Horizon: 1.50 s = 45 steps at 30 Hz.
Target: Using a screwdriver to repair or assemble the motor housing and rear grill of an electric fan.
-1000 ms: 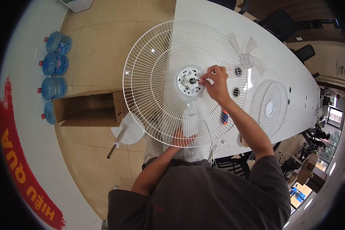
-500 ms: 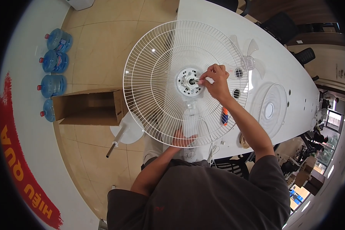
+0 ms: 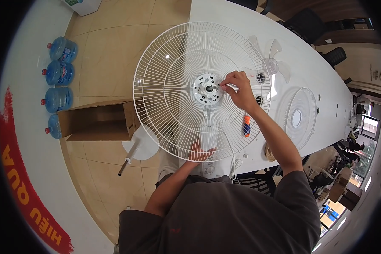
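A round white wire fan guard (image 3: pixel 165 91) sits around the hub plate (image 3: pixel 207 98) of a white fan, its metal motor shaft (image 3: pixel 213 88) pointing up. At the shaft's tip my right hand (image 3: pixel 239 89) is closed, thumb and fingertips pinched together; whether they hold the tip or a small part is too small to tell. Below the guard's near edge my left hand (image 3: pixel 202 153) lies across the fan's white body (image 3: pixel 208 137), fingers around it, partly hidden by the wires.
On the white table (image 3: pixel 224 10) lie clear fan blades (image 3: pixel 273 65), a second guard (image 3: pixel 298 116) and an orange-and-blue screwdriver handle (image 3: pixel 246 126). To the left are a cardboard box (image 3: pixel 95 136), a round stand with a pole (image 3: pixel 141 146) and several blue water bottles (image 3: pixel 59 99).
My right hand's fingertips have shifted slightly off the shaft, leaving more of its tip showing. The left hand stays where it was. The view has turned a little.
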{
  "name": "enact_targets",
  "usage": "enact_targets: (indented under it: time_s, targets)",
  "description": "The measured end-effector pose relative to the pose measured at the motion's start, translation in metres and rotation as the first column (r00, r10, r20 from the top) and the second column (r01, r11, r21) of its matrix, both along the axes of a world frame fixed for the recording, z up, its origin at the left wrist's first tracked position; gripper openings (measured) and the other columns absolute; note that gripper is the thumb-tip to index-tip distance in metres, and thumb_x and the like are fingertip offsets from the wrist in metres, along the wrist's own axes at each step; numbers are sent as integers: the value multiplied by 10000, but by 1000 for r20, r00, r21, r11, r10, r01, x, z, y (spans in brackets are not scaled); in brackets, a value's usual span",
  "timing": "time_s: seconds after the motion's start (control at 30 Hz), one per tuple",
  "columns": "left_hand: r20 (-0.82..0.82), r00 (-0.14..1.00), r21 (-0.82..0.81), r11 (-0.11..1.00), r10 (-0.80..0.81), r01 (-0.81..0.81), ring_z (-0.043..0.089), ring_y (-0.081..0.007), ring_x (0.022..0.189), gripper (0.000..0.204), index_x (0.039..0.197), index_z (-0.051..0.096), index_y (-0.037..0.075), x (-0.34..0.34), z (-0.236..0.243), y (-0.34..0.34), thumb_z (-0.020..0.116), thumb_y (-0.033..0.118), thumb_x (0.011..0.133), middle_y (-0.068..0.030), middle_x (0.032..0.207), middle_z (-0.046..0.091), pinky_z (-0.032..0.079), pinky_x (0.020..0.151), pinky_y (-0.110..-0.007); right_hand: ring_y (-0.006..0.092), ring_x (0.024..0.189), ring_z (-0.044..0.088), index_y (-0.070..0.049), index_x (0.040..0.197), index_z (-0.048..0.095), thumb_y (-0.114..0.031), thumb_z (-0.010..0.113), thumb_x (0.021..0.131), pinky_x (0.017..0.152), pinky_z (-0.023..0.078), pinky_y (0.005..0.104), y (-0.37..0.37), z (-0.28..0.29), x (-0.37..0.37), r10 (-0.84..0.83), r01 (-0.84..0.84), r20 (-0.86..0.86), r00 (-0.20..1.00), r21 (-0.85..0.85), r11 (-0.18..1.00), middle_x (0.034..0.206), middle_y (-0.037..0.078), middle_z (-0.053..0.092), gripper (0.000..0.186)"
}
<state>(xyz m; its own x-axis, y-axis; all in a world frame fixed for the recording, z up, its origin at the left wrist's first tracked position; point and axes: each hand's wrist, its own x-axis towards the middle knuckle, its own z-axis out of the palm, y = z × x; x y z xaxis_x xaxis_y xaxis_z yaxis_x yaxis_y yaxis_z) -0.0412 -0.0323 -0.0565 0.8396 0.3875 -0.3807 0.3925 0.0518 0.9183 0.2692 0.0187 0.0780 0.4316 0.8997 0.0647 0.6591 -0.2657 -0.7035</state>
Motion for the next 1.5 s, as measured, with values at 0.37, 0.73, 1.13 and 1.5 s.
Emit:
enact_targets:
  time_s: [0.37, 0.73, 1.13, 1.5]
  targets:
    - [14, 1000, 11, 1000, 11, -11, 699, -378, 1049, 575, 1268, 638, 24, -6, -6, 3, 810, 357, 832, -187, 1154, 720, 555, 924, -482, 228, 872, 633, 4, 1021, 700, -43, 723, 895, 782, 500, 337, -127, 57, 17, -750, 743, -108, 653, 282, 607, 999, 113, 670, 136]
    - [-83, 994, 133, 988, -69, 80, 698, -312, 1082, 459, 1208, 691, 38, 1, 15, 15, 798, 325, 866, -150, 1157, 736, 551, 941, -446, 401, 1109, 554, 26, 1299, 544, -127, 763, 846, 959, 464, 464, -221, -143, -80, -717, 748, 214, 663, -207, 630, 1174, 212, 589, 526]
    - [-32, 997, -50, 997, 64, -65, 705, -317, 1041, 552, 1231, 660, -4, 2, 20, 17, 819, 366, 852, -184, 1147, 728, 555, 915, -440, 167, 938, 619, 48, 1208, 613, -131, 824, 887, 864, 512, 287, -226, 10, -7, -902, 920, -291, 319, 325, 220, 1089, 110, 645, 424]
    - [30, 996, -49, 995, 86, -84, 710, -300, 994, 444, 1149, 672, 4, 8, 28, 15, 828, 280, 838, -161, 1077, 735, 567, 883, -432, 192, 900, 702, -6, 1174, 630, -15, 782, 877, 719, 578, 297, -73, 136, -9, -172, 230, -192, 966, 346, 910, 1105, 119, 674, 333]
